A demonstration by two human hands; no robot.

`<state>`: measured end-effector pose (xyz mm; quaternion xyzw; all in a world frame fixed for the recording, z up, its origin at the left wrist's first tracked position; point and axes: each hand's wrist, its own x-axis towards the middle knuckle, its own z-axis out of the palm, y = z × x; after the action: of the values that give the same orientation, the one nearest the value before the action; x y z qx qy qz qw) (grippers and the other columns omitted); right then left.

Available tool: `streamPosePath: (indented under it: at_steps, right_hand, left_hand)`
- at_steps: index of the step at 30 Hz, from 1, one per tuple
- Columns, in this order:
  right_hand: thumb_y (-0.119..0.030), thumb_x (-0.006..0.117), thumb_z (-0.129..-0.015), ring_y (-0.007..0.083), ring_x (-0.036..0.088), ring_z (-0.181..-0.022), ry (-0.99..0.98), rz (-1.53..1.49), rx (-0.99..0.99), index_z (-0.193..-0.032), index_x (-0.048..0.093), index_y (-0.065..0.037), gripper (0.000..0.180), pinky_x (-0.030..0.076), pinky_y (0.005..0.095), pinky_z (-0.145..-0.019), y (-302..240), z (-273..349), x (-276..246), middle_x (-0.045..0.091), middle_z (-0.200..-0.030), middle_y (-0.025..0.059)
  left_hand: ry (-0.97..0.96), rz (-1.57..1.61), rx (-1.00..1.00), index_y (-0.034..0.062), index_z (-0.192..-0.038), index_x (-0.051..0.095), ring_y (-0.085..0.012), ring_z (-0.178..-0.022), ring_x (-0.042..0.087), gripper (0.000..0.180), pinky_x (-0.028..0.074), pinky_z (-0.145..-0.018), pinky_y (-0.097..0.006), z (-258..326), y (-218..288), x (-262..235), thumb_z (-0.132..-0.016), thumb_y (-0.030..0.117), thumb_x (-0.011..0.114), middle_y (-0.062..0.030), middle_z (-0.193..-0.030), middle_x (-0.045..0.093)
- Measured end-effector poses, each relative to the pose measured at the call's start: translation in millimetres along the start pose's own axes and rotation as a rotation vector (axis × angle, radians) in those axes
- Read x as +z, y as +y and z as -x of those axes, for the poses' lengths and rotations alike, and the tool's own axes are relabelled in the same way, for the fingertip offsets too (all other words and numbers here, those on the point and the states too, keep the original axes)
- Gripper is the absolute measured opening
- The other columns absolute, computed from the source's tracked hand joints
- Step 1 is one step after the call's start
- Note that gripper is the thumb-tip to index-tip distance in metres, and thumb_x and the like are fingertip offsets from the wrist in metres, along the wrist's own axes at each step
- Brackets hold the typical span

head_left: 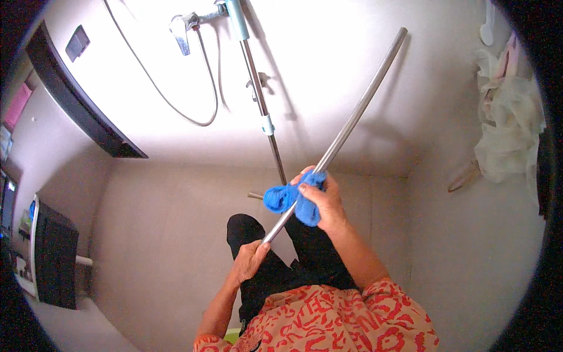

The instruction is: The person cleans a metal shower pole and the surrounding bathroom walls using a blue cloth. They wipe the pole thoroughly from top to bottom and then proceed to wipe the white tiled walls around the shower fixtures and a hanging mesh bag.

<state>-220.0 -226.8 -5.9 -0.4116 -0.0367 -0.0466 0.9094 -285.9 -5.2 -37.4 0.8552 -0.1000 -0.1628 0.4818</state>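
my left hand [249, 258] grips the metal rod's [358, 111] near end; it slants up and right. my right hand [322, 199], higher, pinches a blue cloth [284, 198] around it.

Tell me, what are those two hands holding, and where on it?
The left hand grips the near, lower end of a long metal pole. The right hand wraps a blue cloth around the pole a little farther up.
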Motion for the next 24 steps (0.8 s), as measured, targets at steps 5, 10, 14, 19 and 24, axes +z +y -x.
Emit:
streamPosePath:
  at_steps: [5,10,14,19,24]
  right_hand:
    - [-0.006,0.065,-0.075,0.0124,0.057,-0.083,-0.029,0.071,0.119,-0.097,0.052,-0.007,0.025,0.046,0.0292,-0.074,29.8,24.3,8.9,0.061,-0.089,0.0056]
    - [-0.003,0.066,-0.071,0.0178,0.061,-0.078,0.036,0.171,0.057,-0.093,0.053,-0.006,0.026,0.048,0.0319,-0.074,3.2,1.8,2.4,0.063,-0.083,0.0080]
    - [-0.002,0.066,-0.070,0.0207,0.061,-0.079,0.124,0.107,-0.100,-0.095,0.053,-0.006,0.029,0.049,0.0341,-0.074,-46.6,-26.3,-7.7,0.063,-0.083,0.0102]
    - [-0.002,0.063,-0.070,0.0216,0.059,-0.084,0.125,0.082,-0.248,-0.101,0.050,-0.006,0.033,0.049,0.0365,-0.078,-81.5,-38.7,-38.8,0.061,-0.087,0.0102]
    - [-0.005,0.065,-0.070,0.0197,0.059,-0.082,0.060,0.056,-0.111,-0.096,0.054,-0.007,0.028,0.048,0.0370,-0.079,-36.7,-21.6,-22.4,0.061,-0.086,0.0087]
  left_hand:
    - [0.061,-0.052,0.031,-0.0028,-0.074,0.052,-0.0157,-0.052,0.043,0.049,0.038,-0.049,-0.034,-3.0,-1.7,5.8,-0.092,0.042,0.045,-0.0072,-0.057,0.046]
    - [0.155,-0.220,0.044,-0.0029,-0.074,0.051,-0.0256,-0.049,0.048,0.047,0.039,-0.049,-0.039,0.4,-0.4,9.2,-0.091,0.041,0.047,-0.0157,-0.055,0.047]
    - [0.226,-0.320,0.099,-0.0016,-0.072,0.050,-0.0326,-0.048,0.050,0.041,0.039,-0.048,-0.041,4.6,-14.3,6.0,-0.090,0.036,0.051,-0.0196,-0.055,0.048]
    - [0.199,-0.307,0.111,-0.0007,-0.071,0.049,-0.0349,-0.048,0.050,0.038,0.039,-0.047,-0.042,5.7,-29.5,11.9,-0.088,0.032,0.054,-0.0206,-0.056,0.048]
    - [0.192,-0.296,0.082,-0.0016,-0.069,0.049,-0.0338,-0.048,0.050,0.041,0.039,-0.048,-0.041,0.4,-22.5,10.7,-0.089,0.035,0.052,-0.0208,-0.055,0.047]
